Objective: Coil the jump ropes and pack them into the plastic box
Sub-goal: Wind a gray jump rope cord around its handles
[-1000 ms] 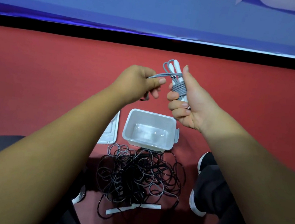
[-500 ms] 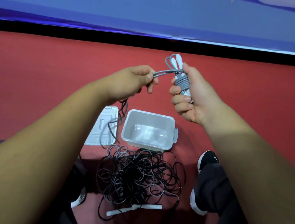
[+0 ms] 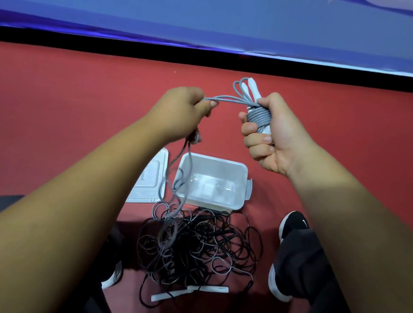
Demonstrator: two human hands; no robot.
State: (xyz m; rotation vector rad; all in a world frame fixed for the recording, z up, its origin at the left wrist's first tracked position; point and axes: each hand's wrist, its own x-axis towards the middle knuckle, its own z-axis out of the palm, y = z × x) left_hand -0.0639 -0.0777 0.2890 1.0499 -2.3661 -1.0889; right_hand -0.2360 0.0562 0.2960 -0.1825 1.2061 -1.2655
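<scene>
Right fingers: I grip the coiled grey jump rope, handles included.
Left fingers: I pinch its loose strand.
Plastic box: on the floor below, beside the tangled ropes.

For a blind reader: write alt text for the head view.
The right hand grips a grey jump rope wound round its white handles; the left hand holds its loose length over a clear plastic box and tangled black ropes.

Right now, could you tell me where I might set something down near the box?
Bare red floor lies beyond the plastic box up to the black strip, and right of it beyond the shoe. Crowded: rope tangle before the box, lid left.
</scene>
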